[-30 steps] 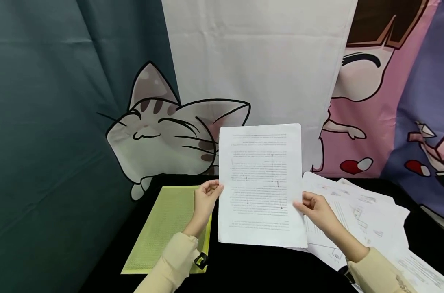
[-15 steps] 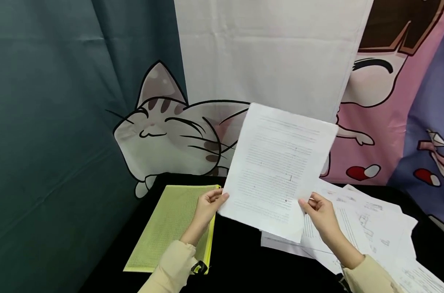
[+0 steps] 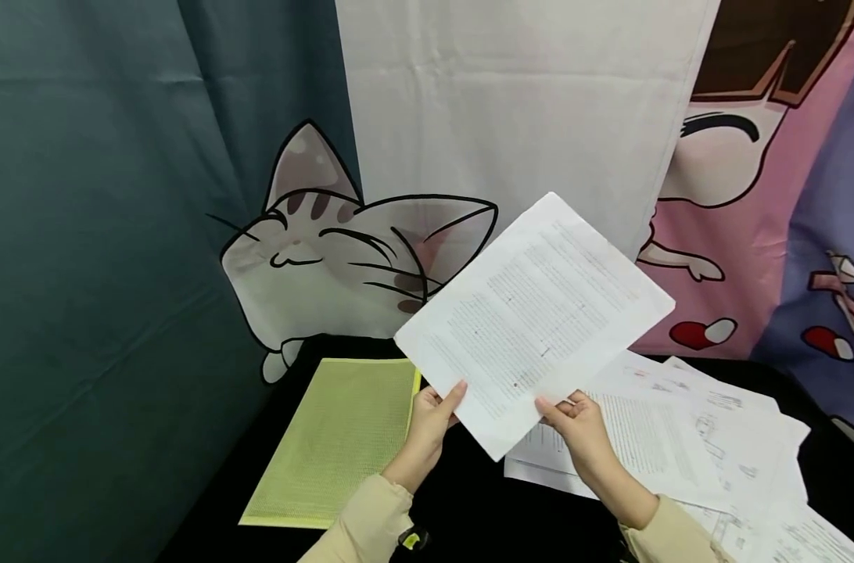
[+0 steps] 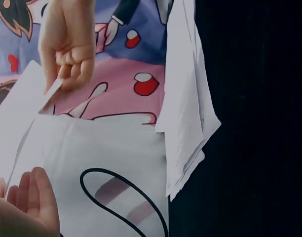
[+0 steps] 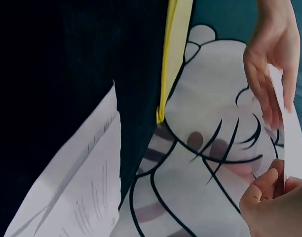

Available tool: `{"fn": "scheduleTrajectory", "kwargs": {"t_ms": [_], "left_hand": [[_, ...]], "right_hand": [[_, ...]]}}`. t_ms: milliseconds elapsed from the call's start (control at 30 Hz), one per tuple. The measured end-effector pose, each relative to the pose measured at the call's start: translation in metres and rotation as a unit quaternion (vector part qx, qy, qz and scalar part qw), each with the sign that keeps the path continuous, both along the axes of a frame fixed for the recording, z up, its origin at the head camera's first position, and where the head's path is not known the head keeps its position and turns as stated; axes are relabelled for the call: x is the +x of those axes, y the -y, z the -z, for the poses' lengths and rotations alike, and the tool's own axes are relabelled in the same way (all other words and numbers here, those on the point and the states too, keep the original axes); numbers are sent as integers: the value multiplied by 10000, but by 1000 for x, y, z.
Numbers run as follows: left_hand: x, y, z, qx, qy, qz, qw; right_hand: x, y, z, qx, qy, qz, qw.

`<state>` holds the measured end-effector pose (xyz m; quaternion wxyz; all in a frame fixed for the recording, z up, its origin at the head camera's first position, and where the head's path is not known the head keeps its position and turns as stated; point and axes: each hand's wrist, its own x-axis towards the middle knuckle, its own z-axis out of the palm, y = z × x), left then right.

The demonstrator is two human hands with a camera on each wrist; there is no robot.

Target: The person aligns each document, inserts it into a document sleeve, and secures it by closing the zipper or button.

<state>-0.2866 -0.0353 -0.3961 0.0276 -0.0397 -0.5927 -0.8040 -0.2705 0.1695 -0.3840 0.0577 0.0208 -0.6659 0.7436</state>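
Note:
A printed white sheet of paper (image 3: pixel 532 320), perhaps more than one, is held up tilted above the table in the head view. My left hand (image 3: pixel 427 434) pinches its lower left edge, thumb on the printed face. My right hand (image 3: pixel 583 438) pinches the lower edge, farther right. In the left wrist view the left hand (image 4: pixel 27 212) and right hand (image 4: pixel 67 49) hold the paper edge-on. The right wrist view shows the right hand (image 5: pixel 274 207) gripping it too, with the left hand (image 5: pixel 274 59) above.
Loose printed papers (image 3: pixel 680 438) lie spread and overlapping at the right. A yellow-green mesh zipper pouch (image 3: pixel 335 438) lies flat at the left on the black tablecloth (image 3: pixel 483 508). Behind the table hangs a cartoon-printed curtain (image 3: pixel 525 102).
Both hands have turned the held paper clockwise, from upright to steeply tilted. The hands have come closer together. The pouch and loose papers stay where they lay.

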Motion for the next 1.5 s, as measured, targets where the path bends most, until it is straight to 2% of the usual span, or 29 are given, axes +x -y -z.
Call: {"fn": "scheduleTrajectory", "kwargs": {"t_ms": [133,200,267,400,500,633,667,800,900,1067,1133,1233,1400,1500], "left_hand": [[-3,4,2,-168,-248,-446,9986],[-6,11,4,-298,-347,-703,9965],[-8,20,5,-517,-438,-836,9942],[-13,39,7,-1195,-530,-730,9887],[-18,49,8,-1539,-625,-648,9840],[-21,58,9,-1723,-700,-655,9804],[-23,61,9,-1773,-696,-621,9797],[-28,68,10,-1951,-706,-466,9771],[-30,70,9,-2078,-712,-386,9748],[-26,71,8,-2170,-653,-200,9738],[-25,72,8,-2180,-603,-218,9739],[-23,72,7,-2186,-532,-384,9736],[-20,71,3,-2151,-626,-555,9730],[-20,71,2,-2070,-509,-650,9749]], "right_hand": [[-1,12,-1,226,261,-258,9991],[-4,16,-2,225,292,-336,9988],[-8,15,-3,172,273,-331,9989],[-19,1,-7,-200,47,138,9997],[-28,-18,-11,-676,-166,621,9956],[-36,-45,-17,-1153,-273,775,9899],[-36,-51,-19,-1124,-243,744,9906],[-38,-70,-21,-634,-230,466,9966],[-39,-80,-21,157,-298,348,9988],[-36,-84,-20,1312,-515,448,9890],[-35,-82,-19,1549,-612,515,9847],[-34,-77,-19,1697,-655,638,9812],[-34,-71,-19,1558,-605,799,9827],[-33,-69,-17,1483,-591,881,9832]]}}
